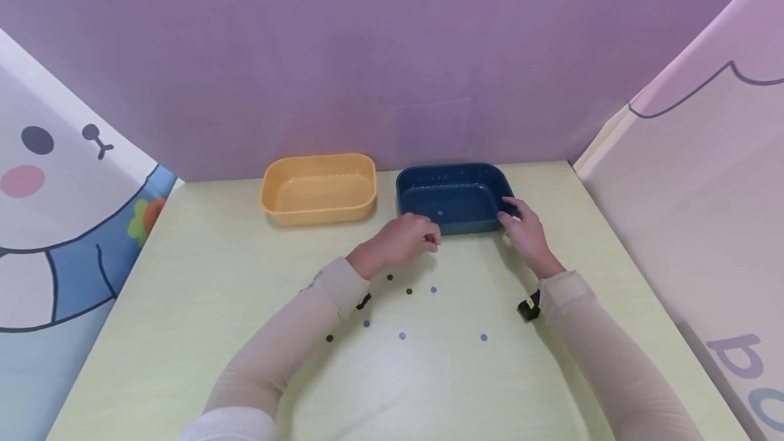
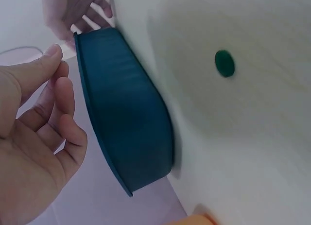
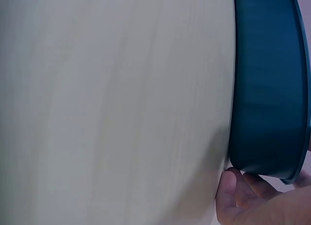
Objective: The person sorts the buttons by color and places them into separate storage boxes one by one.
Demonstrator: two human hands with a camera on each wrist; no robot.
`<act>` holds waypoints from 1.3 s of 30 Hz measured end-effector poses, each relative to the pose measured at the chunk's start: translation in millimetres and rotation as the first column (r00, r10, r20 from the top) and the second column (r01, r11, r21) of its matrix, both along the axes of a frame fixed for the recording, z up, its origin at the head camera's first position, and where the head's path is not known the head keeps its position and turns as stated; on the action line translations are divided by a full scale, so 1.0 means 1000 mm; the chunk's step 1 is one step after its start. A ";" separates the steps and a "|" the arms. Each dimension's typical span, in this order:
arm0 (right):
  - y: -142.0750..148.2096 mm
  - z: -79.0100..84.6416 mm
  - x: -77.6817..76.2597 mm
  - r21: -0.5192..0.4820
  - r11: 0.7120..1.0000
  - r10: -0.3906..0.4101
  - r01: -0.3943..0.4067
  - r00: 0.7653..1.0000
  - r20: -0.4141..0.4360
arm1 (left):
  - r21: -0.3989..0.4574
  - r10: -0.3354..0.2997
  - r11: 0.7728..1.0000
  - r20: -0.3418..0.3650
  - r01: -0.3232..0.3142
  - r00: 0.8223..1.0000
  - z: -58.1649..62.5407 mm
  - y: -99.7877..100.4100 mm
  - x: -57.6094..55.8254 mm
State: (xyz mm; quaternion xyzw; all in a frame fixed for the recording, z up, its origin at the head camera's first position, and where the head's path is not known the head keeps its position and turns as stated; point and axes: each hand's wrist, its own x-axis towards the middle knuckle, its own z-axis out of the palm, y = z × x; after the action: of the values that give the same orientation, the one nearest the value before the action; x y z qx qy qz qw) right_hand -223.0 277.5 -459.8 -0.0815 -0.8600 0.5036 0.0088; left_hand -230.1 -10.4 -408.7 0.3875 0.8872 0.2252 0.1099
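My left hand [image 1: 401, 240] hovers at the near edge of the dark blue bin [image 1: 456, 229]. In the left wrist view, its fingers [image 2: 63, 96] are curled and the thumb tip meets the index finger. No object shows between them. One small blue disc [image 1: 439, 213] appears within the bin, just past these fingers. The right hand [image 1: 529, 237] holds the bin's right end, thumb and a finger at the rim. In the right wrist view, more fingers [image 3: 227, 186] lie against the outer end wall near the tabletop.
A yellow bin [image 1: 318, 215] stands to the left of the blue one, against the purple backdrop [image 1: 392, 67]. Several small green discs [image 1: 409, 291] and blue discs [image 1: 402, 336] lie scattered on the pale table [image 1: 459, 393]. Printed side panels [image 1: 704, 189] border the table.
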 end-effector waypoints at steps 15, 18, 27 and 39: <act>-0.001 0.000 0.002 0.008 1.000 -0.008 0.008 1.000 0.003 | 0.034 0.041 0.999 -0.012 -0.040 0.999 0.008 -0.001 -0.013; -0.002 0.000 0.002 0.003 1.000 -0.008 0.008 1.000 0.002 | 0.029 0.049 0.998 -0.016 -0.048 0.999 0.008 -0.001 -0.015; -0.002 -0.001 0.003 -0.007 1.000 -0.003 0.003 1.000 0.001 | 0.034 0.091 0.995 0.005 -0.091 0.996 0.009 0.001 -0.022; -0.003 -0.004 0.003 -0.023 1.000 0.003 -0.003 1.000 0.002 | 0.014 0.142 0.990 0.008 -0.142 0.990 0.005 0.005 -0.038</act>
State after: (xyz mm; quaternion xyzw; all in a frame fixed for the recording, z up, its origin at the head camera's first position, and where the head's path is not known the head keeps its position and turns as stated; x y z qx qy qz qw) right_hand -220.3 274.1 -463.4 -0.0808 -0.8542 0.5136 0.0063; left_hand -268.4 -5.2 -403.3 0.3236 0.9104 0.2401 0.0938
